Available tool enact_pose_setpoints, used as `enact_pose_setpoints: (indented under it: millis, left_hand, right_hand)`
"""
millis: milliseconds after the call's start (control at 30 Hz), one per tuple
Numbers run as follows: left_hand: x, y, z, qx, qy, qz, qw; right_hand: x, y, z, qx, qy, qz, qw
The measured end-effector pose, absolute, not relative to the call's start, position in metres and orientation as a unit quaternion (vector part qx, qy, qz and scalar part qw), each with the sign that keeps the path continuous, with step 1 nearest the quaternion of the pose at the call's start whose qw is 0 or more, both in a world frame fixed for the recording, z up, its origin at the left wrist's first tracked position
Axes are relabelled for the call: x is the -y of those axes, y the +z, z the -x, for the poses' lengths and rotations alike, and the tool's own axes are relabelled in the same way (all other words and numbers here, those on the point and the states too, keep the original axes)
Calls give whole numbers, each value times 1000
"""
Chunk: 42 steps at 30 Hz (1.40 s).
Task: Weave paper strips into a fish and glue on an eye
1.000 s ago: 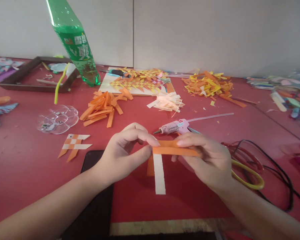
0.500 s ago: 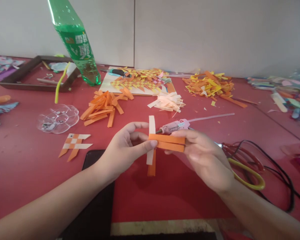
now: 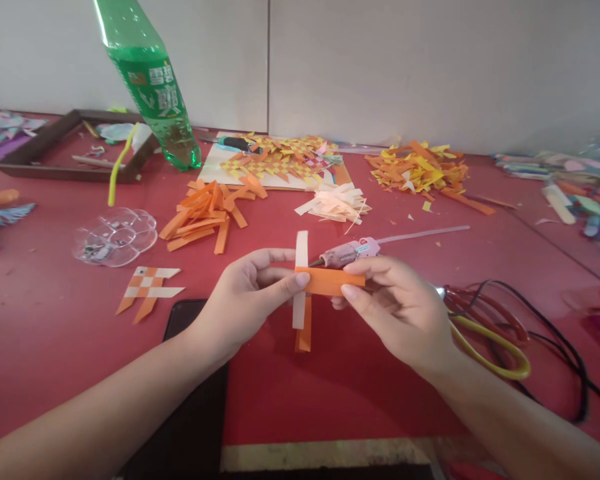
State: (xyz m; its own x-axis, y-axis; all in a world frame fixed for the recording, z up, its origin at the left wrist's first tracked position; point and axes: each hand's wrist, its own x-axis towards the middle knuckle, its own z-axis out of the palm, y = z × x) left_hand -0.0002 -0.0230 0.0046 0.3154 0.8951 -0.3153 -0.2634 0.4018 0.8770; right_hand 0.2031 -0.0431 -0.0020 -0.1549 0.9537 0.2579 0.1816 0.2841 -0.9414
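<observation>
My left hand (image 3: 260,290) pinches crossed paper strips where they meet, thumb in front. A cream paper strip (image 3: 299,310) stands upright there, with an orange strip (image 3: 307,330) hanging behind its lower end. Across it runs a level orange paper strip (image 3: 327,281), its right end between the thumb and fingertips of my right hand (image 3: 400,303). Left of my hands, a woven orange-and-cream paper fish (image 3: 149,292) lies on the red table. A pink glue gun (image 3: 350,252) rests just behind the strips.
Piles of orange strips (image 3: 205,217), cream strips (image 3: 335,202) and yellow-orange strips (image 3: 420,170) lie behind. A green bottle (image 3: 155,93) stands by a dark frame (image 3: 60,175). Left are a clear flower-shaped dish (image 3: 117,233) and a black flat object (image 3: 190,387); right, yellow-handled scissors (image 3: 495,357) and black cable (image 3: 575,360).
The two level orange strips, slightly apart before, now show as one band. My right thumb has come round to the front and presses on its right end.
</observation>
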Motion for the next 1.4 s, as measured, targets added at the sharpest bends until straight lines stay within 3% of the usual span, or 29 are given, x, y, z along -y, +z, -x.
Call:
enact_pose_setpoints:
  millis: [267,533,600,767,867,967,1400]
  left_hand:
    - [23,1,0,-430,401,-361,723]
    - [20,-1,2,-444,422,-333,717]
    - [19,-1,2,-448,429,-332,711]
    - [22,-1,1,-444,424,-343,710]
    - [25,0,0,-430,428,-365,706]
    - [28,3,0,-427,420,-386,702]
    - [28,11,0,-470,364,-438,674]
  right_hand:
    - [43,0,-203,656,352,473,472]
    - [27,11,-243,709,12,605,363]
    - [26,15,-246,701,60,611,362]
    - [29,17,-230,619,404,563,370]
    - [30,15,-222,579,542,517,321]
    - [31,14,-220,573,563,518,295]
    - [38,19,-213,596,483,555,322]
